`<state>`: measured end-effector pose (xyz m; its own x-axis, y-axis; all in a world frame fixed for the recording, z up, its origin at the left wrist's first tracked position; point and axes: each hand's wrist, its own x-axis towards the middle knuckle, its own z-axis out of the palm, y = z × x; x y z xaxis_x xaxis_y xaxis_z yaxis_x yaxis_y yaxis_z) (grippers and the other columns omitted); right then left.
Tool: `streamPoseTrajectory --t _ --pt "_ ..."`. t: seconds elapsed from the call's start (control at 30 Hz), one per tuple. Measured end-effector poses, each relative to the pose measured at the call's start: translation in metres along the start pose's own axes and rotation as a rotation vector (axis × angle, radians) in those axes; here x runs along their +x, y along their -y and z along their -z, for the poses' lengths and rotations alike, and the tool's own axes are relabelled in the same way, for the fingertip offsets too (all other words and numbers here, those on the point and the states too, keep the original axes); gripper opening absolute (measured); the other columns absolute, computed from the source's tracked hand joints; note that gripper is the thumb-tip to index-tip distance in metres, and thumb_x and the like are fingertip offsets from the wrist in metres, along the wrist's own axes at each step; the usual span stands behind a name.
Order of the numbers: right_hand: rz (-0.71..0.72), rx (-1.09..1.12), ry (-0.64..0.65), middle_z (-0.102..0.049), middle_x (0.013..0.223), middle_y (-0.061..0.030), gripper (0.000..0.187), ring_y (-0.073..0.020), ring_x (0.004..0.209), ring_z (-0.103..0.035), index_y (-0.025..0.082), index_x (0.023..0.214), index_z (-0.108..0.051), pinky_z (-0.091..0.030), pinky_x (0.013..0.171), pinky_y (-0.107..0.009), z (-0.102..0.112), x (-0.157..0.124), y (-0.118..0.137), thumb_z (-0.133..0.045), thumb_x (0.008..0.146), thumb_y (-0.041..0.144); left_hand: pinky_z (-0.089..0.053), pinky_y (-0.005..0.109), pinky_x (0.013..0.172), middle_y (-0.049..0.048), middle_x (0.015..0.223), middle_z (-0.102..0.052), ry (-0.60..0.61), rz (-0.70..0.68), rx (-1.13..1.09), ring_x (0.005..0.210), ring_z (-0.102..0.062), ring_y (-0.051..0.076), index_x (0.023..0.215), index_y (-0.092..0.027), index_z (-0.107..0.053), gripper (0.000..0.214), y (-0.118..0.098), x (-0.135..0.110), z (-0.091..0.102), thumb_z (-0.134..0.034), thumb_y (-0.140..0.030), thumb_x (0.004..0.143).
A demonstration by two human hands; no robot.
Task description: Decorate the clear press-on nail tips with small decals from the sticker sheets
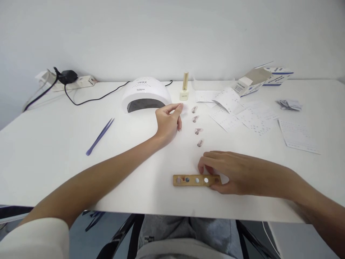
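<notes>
Right hand [231,172] fingers pinch the flat brown wooden strip with holes [196,180]. Hold it still and flat. Left hand [169,120] fingers curl, and I cannot tell around what.

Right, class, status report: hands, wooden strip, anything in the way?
Left hand pinched by the lamp. Right hand on wooden strip. Four nail tips lie between.

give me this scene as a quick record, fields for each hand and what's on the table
surface: white table
left hand: fingertips pinched, beside nail lamp; contents unclear
right hand: holds right end of wooden strip
between hands: four nail tips in a column
behind: polish bottle, paper sheets, open box
left side: purple tweezers, power strip
</notes>
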<state>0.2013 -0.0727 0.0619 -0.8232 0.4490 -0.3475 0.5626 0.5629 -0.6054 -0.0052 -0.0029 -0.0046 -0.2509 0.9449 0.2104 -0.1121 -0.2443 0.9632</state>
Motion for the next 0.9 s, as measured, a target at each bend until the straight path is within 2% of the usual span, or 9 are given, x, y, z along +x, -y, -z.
streamPoseTrajectory --t 0.07,0.13,0.27,0.43,0.57,0.73,0.9 --pt "-0.020 0.061 -0.014 -0.059 0.090 0.0028 0.018 -0.0157 0.079 -0.054 0.027 0.094 -0.057 -0.041 0.068 -0.029 -0.001 0.003 -0.001 -0.062 0.080 0.036 -0.030 0.021 0.030 -0.0073 0.035 -0.045 -0.001 0.002 0.006 0.025 -0.038 0.006 0.080 -0.016 -0.068 0.020 -0.001 0.000 0.000 -0.064 -0.036 0.080" --pt "-0.037 0.147 -0.089 -0.059 0.093 0.0022 0.023 -0.0157 0.082 -0.053 0.027 0.095 -0.058 -0.042 0.069 -0.029 -0.004 0.009 -0.001 -0.063 0.080 0.044 -0.029 0.021 0.030 -0.0074 0.035 -0.045 -0.003 0.001 0.011 0.024 -0.038 0.006 0.080 -0.016 -0.068 0.020 -0.001 0.000 -0.001 -0.064 -0.036 0.080" --pt "0.008 0.291 -0.251 -0.058 0.092 0.0017 0.016 -0.0140 0.082 -0.051 0.026 0.090 -0.062 -0.042 0.074 -0.027 -0.019 0.027 0.005 -0.066 0.079 0.037 -0.027 0.022 0.028 -0.0067 0.035 -0.046 -0.005 -0.016 -0.018 0.024 -0.038 0.007 0.076 -0.016 -0.067 0.018 0.000 0.001 -0.002 -0.065 -0.034 0.079" --pt "-0.003 0.372 -0.262 -0.057 0.092 0.0004 0.011 -0.0129 0.078 -0.050 0.026 0.087 -0.066 -0.043 0.073 -0.028 -0.034 0.037 0.016 -0.067 0.079 0.033 -0.026 0.023 0.027 -0.0069 0.033 -0.044 0.010 -0.014 -0.014 0.023 -0.038 0.008 0.075 -0.016 -0.067 0.017 0.001 0.001 -0.002 -0.064 -0.033 0.079" --pt "0.007 0.384 -0.286 -0.058 0.091 -0.0001 0.006 -0.0143 0.084 -0.053 0.025 0.085 -0.067 -0.043 0.078 -0.029 -0.041 0.039 0.019 -0.068 0.079 0.027 -0.025 0.022 0.028 -0.0072 0.033 -0.043 0.014 0.006 0.014 0.024 -0.038 0.007 0.075 -0.016 -0.066 0.018 -0.001 0.000 -0.002 -0.063 -0.033 0.080" --pt "0.067 0.384 -0.326 -0.061 0.085 -0.0013 0.004 -0.0162 0.086 -0.054 0.024 0.081 -0.069 -0.043 0.081 -0.032 -0.047 0.043 0.021 -0.067 0.080 0.027 -0.024 0.022 0.028 -0.0057 0.040 -0.049 0.001 -0.001 0.019 0.025 -0.038 0.006 0.075 -0.016 -0.067 0.016 -0.002 0.000 -0.003 -0.064 -0.031 0.080" --pt "0.088 0.362 -0.335 -0.063 0.082 -0.0020 0.005 -0.0171 0.084 -0.053 0.023 0.081 -0.070 -0.041 0.085 -0.036 -0.047 0.044 0.024 -0.066 0.081 0.025 -0.026 0.022 0.027 -0.0062 0.036 -0.044 0.002 0.000 0.023 0.025 -0.037 0.007 0.076 -0.018 -0.069 0.016 -0.001 0.000 -0.003 -0.064 -0.032 0.080"
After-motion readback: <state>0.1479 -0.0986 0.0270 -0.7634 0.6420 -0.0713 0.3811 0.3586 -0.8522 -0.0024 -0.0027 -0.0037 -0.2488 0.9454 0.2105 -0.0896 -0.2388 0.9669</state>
